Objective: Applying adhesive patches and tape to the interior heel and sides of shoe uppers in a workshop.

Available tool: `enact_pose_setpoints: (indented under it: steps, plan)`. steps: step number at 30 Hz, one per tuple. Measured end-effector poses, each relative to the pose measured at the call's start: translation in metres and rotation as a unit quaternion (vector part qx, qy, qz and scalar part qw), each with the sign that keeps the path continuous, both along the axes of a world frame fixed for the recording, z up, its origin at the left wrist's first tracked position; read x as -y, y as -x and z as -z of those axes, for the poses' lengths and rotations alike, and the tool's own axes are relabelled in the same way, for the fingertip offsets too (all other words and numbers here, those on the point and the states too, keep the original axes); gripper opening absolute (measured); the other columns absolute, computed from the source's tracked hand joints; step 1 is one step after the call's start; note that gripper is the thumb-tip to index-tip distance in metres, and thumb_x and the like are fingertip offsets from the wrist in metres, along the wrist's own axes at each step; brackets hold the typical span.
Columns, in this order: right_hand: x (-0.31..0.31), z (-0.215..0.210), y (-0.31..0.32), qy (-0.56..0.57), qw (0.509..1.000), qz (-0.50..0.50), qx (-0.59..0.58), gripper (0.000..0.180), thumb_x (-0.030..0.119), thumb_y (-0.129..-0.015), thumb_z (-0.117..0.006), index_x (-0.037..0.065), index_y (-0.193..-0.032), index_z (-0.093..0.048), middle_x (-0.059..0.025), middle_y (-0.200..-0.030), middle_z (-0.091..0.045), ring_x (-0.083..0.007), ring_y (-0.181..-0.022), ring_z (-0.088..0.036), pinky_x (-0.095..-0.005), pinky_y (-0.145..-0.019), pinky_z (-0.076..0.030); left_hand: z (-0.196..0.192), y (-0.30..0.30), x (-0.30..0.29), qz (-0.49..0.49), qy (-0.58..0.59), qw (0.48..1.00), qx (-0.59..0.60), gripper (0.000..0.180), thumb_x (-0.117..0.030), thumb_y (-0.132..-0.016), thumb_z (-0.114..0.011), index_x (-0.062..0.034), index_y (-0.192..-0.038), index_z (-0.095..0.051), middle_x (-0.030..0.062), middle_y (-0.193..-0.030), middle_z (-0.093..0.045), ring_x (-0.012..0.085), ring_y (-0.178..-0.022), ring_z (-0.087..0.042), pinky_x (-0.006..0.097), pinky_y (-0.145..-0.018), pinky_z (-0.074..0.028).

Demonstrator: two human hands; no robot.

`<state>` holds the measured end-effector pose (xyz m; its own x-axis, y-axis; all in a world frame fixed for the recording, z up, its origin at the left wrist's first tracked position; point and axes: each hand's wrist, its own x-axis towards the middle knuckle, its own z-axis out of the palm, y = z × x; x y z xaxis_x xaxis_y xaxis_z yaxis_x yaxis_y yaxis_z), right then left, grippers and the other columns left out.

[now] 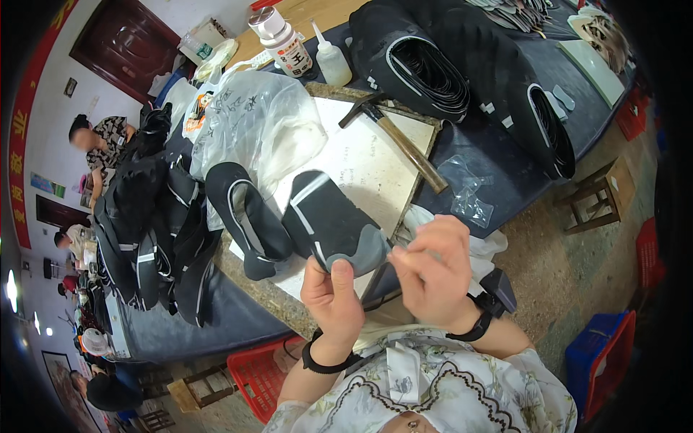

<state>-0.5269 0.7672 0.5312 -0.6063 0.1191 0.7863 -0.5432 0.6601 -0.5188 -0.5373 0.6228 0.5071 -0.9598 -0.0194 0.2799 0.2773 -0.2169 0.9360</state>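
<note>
- The black shoe upper (328,216) with a grey toe piece is lying on the pale work board (361,162), its grey toe end at the near edge of the board, beside a second black upper (245,216).
- The toe end is gripped by the left hand (332,296), thumb pressed against the grey piece, fingers closed under it.
- The right hand (433,270) is held just beside the toe, fingers curled and pinched together; whether something small is held between them cannot be told.
- As a judgement, the toe edge is best kept pinned firmly by the left thumb so that the grey piece does not shift while it is being worked by the right fingers.
- A hammer (397,141) is left lying across the board, well apart from both hands.
- A clear plastic bag (253,119) is seen at the far left of the board; its contents cannot be made out.
- A capped white jar (283,40) and a squeeze bottle (332,61) with a pointed nozzle are stood upright behind the board; their contents are not shown.
- A red crate (256,375) is placed under the table and a blue crate (603,357) on the floor at right; what is inside is hidden.
</note>
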Motion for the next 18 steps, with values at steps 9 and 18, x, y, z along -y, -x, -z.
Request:
enact_pose_setpoints:
  steps: [9,18]
  plan:
    - [0.004,0.01,-0.008,0.516,0.776,-0.218,0.29,0.006,0.005,-0.084,-0.061,0.0,-0.081,-0.058,-0.0053,-0.097,-0.054,-0.0134,-0.096,-0.05,-0.026,-0.087,-0.038,-0.011,0.003,-0.004,0.064,-0.203,0.971,0.11,0.017,-0.019,-0.096,-0.042,-0.0053,-0.102,-0.049,0.0064,-0.103,-0.059,0.0125,-0.09,-0.059,0.028,-0.076,-0.049]
    - [0.006,0.03,-0.005,0.495,0.791,-0.297,0.202,0.021,0.003,-0.083,-0.06,0.002,-0.102,-0.049,-0.0034,-0.087,-0.056,-0.0145,-0.093,-0.053,-0.0316,-0.096,-0.033,-0.025,0.001,-0.012,0.078,-0.256,0.94,0.212,0.027,-0.028,-0.096,-0.041,-0.0061,-0.109,-0.049,0.0071,-0.11,-0.058,0.0191,-0.1,-0.057,0.035,-0.087,-0.047]
